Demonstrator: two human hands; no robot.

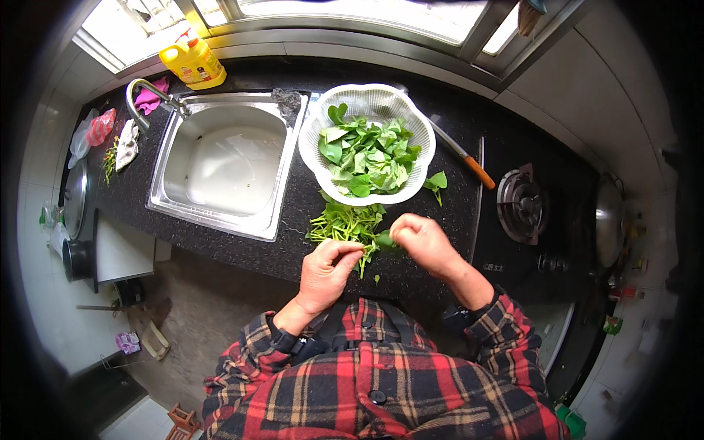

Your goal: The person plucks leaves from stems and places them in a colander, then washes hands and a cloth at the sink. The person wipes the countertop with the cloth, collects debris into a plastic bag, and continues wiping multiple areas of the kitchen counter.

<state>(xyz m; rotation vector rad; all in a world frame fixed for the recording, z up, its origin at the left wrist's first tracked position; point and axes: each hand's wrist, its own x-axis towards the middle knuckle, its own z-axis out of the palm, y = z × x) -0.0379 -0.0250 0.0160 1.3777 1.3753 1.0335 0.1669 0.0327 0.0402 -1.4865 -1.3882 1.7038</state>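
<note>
Over the counter's front edge, my left hand (325, 277) pinches a thin stem of leafy greens between thumb and forefinger. My right hand (429, 246) is closed beside it, its fingertips on a green leaf (384, 240); the curled fingers hide part of the grip. Just beyond both hands lies a pile of leafy green stems (343, 220). Behind that pile stands a white scalloped plastic colander (312, 163), with many loose green leaves (370, 158) in it. One small sprig (437, 182) rests on the counter to the colander's right.
Left of the colander is a steel sink (275, 198) holding shallow water, with a curved faucet (134, 99). A yellow jug (194, 64) stands behind it. A knife with an orange handle (478, 170) lies right of the colander, near a gas burner (522, 205).
</note>
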